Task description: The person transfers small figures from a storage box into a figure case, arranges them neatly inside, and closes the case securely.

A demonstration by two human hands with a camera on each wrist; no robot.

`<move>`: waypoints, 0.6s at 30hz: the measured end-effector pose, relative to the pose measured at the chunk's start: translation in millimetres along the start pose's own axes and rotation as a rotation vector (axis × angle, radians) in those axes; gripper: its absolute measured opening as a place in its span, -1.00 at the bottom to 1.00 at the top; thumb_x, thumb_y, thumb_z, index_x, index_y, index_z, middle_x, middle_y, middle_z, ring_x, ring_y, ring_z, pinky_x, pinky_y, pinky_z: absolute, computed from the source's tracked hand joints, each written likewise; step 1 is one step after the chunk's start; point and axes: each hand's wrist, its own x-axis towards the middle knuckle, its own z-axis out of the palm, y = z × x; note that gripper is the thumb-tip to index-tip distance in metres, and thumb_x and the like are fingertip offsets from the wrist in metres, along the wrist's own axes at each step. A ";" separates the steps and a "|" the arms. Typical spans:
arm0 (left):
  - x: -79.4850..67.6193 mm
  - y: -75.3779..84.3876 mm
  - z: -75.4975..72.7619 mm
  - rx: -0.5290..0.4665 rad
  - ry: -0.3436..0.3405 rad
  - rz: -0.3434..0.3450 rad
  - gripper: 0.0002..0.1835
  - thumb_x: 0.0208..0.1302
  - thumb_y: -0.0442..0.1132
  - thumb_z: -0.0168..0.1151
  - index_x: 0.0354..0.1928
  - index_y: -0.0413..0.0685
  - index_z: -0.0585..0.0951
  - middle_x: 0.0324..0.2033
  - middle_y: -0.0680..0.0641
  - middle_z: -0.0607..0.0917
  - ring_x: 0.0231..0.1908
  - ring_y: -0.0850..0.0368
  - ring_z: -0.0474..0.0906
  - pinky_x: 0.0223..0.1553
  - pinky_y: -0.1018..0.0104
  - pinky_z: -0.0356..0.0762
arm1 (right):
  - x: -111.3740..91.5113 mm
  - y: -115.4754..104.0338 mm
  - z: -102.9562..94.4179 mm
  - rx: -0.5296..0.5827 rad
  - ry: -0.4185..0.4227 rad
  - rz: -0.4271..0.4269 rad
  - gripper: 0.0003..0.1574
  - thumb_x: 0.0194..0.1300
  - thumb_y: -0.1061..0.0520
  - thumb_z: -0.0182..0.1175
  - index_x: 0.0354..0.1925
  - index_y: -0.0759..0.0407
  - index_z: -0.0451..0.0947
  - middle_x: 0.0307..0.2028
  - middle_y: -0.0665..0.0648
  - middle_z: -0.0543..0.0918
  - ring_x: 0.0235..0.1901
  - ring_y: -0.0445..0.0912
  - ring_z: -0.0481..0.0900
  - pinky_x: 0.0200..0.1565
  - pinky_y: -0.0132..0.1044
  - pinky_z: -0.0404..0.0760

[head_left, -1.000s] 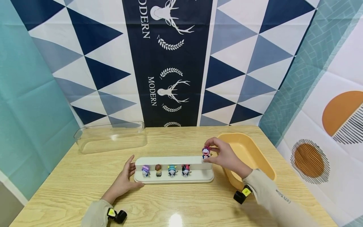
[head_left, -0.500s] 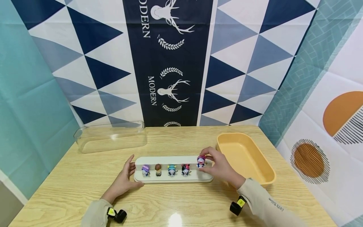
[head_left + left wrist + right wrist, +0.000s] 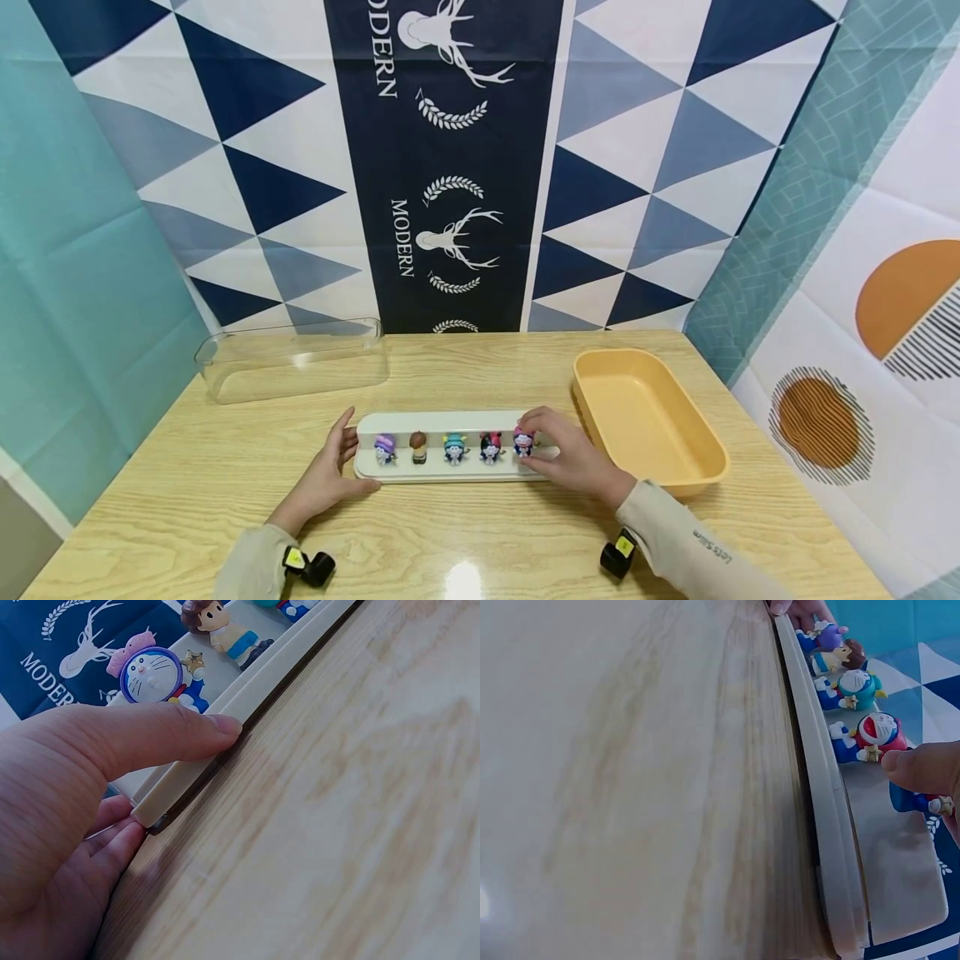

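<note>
A white stepped display stand [image 3: 468, 423] holds a row of small figurines on its lower step. My right hand [image 3: 572, 454] pinches a pink-hatted cat figurine [image 3: 522, 442] by the head, at the row's right end. In the right wrist view, the thumb covers part of its head and its blue body [image 3: 904, 798] shows close over the step. My left hand [image 3: 327, 482] holds the stand's left end, thumb along the front edge and fingers round the side. Nearest it stands the purple-hatted figurine [image 3: 385, 450], then a brown-haired figurine [image 3: 418, 450], a teal-hatted one [image 3: 454, 450] and a black-and-red-hatted one [image 3: 491, 450].
A yellow plastic bin [image 3: 693, 485] stands right of the display stand, behind my right forearm. At the back left lies a clear plastic cover [image 3: 300, 379]. Both rest on the wooden table [image 3: 225, 467], which ends at a patterned cloth backdrop.
My right hand has carried the pink-hatted figurine left and down, from above the stand's right end onto the lower step beside the others. The left hand keeps its place.
</note>
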 end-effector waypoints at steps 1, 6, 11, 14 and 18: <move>0.1 0.4 0.0 -0.002 0.001 -0.003 0.32 -0.07 -0.51 0.56 0.55 -0.29 -0.22 0.25 -0.47 0.31 0.30 -0.40 0.25 0.36 -0.18 0.12 | -0.2 -0.1 0.4 -0.001 -0.004 -0.002 -0.42 -0.08 0.35 0.55 -0.07 0.24 0.52 -0.05 0.12 0.59 -0.07 -0.04 0.58 0.07 -0.44 0.53; 0.6 1.4 0.4 -0.006 0.001 -0.013 0.32 -0.08 -0.52 0.56 0.55 -0.28 -0.22 0.25 -0.47 0.30 0.30 -0.40 0.25 0.37 -0.18 0.11 | -1.8 0.1 3.9 -0.014 -0.005 -0.042 -0.35 -0.17 0.45 0.55 -0.07 0.29 0.52 -0.08 0.18 0.59 -0.08 -0.01 0.57 0.07 -0.44 0.54; 0.4 1.9 0.2 -0.008 -0.003 -0.012 0.32 -0.07 -0.52 0.56 0.55 -0.28 -0.22 0.26 -0.47 0.30 0.30 -0.41 0.25 0.36 -0.19 0.12 | -3.6 -0.9 4.9 -0.021 -0.024 -0.030 -0.38 -0.14 0.47 0.54 -0.08 0.29 0.52 -0.07 0.18 0.57 -0.06 -0.03 0.55 0.05 -0.47 0.54; 0.2 2.2 -0.4 -0.007 -0.003 -0.010 0.32 -0.07 -0.51 0.56 0.55 -0.28 -0.23 0.26 -0.48 0.30 0.30 -0.41 0.25 0.36 -0.20 0.12 | -3.5 -1.8 5.1 -0.036 -0.047 -0.007 -0.40 -0.11 0.46 0.54 -0.09 0.27 0.52 -0.07 0.15 0.57 -0.05 -0.05 0.54 0.06 -0.47 0.53; -0.1 1.1 -0.3 0.003 0.000 -0.008 0.32 -0.07 -0.50 0.56 0.55 -0.29 -0.23 0.26 -0.48 0.30 0.29 -0.42 0.25 0.35 -0.19 0.13 | -2.0 -1.4 5.7 -0.076 -0.074 -0.033 -0.39 -0.12 0.46 0.54 -0.09 0.25 0.50 -0.08 0.13 0.54 -0.07 -0.06 0.53 0.07 -0.43 0.51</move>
